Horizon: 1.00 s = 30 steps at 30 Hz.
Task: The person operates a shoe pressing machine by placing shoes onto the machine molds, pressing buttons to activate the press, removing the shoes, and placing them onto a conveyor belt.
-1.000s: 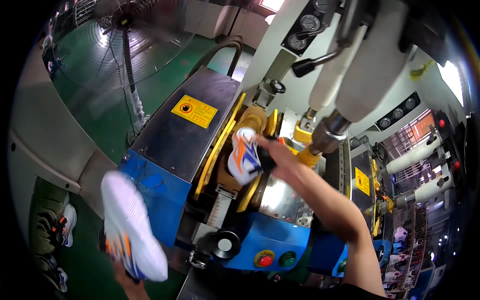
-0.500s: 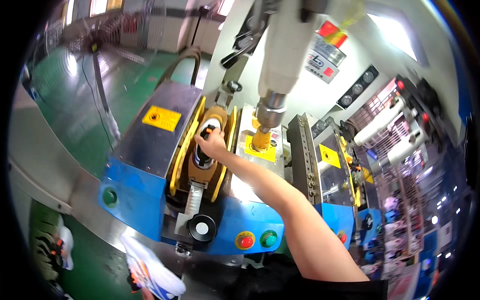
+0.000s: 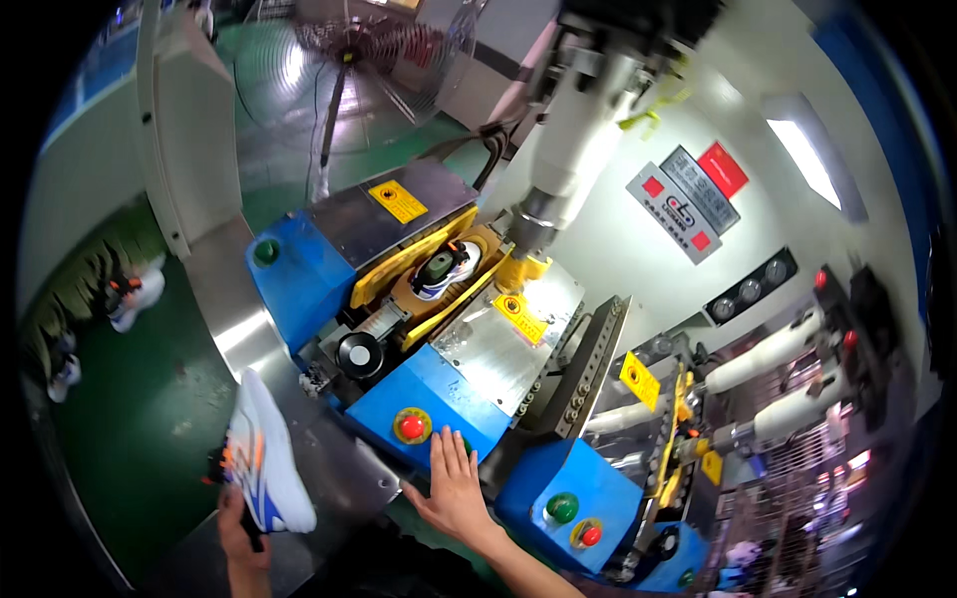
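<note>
- White running shoe with orange-and-blue markings [image 3: 267, 463], at lower left, pinched by the left grip [image 3: 242, 533].
- Second white, orange-and-blue shoe [image 3: 462, 262], between long yellow plates [image 3: 412, 256].
- Right grip [image 3: 456, 495], spread, just beside a round red button [image 3: 411, 428].

left hand [image 3: 241, 533] holding shoe [image 3: 267, 458], right hand [image 3: 459, 498] at panel [image 3: 439, 387]

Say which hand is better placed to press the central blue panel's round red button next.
Likely the right hand: its fingers are beside that button; the left hand holds a white shoe with orange and blue markings.
</note>
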Tool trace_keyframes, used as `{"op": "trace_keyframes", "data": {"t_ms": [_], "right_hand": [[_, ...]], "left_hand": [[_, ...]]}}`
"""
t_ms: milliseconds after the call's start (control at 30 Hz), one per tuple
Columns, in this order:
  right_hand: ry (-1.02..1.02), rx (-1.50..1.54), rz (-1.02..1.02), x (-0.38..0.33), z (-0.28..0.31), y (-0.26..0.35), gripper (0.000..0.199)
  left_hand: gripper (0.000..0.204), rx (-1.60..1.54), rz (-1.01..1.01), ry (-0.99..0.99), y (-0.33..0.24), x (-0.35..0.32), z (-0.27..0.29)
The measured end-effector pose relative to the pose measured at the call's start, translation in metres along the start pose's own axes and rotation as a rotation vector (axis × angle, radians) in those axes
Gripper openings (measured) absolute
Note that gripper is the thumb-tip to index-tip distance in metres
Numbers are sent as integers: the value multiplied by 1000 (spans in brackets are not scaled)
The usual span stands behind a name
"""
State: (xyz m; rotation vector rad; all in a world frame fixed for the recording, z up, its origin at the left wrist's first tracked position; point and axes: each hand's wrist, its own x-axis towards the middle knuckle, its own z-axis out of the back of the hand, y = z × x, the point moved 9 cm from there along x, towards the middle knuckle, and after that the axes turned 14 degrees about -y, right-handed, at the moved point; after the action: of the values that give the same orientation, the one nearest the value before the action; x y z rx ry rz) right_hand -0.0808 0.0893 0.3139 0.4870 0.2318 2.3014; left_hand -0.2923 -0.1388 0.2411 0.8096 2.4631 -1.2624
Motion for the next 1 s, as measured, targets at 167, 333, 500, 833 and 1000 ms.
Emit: {"op": "trace_keyframes", "data": {"t_ms": [167,333,500,833,1000], "right_hand": [[-286,542,53,-66,31,34,60],[317,732,120,-206,-85,77,60],[461,930,341,-186,-11,132,52],[716,686,226,-166,-131,256,48],[794,676,173,-102,-252,365,53]], "left_hand": [[45,184,43,-75,-1,-81,8],[41,130,94,-170,-9,-161,67],[31,228,-177,-622,-48,-151,244],[54,888,-454,-494,-108,-97,434],[71,891,-542,-515,-201,23,414]]}}
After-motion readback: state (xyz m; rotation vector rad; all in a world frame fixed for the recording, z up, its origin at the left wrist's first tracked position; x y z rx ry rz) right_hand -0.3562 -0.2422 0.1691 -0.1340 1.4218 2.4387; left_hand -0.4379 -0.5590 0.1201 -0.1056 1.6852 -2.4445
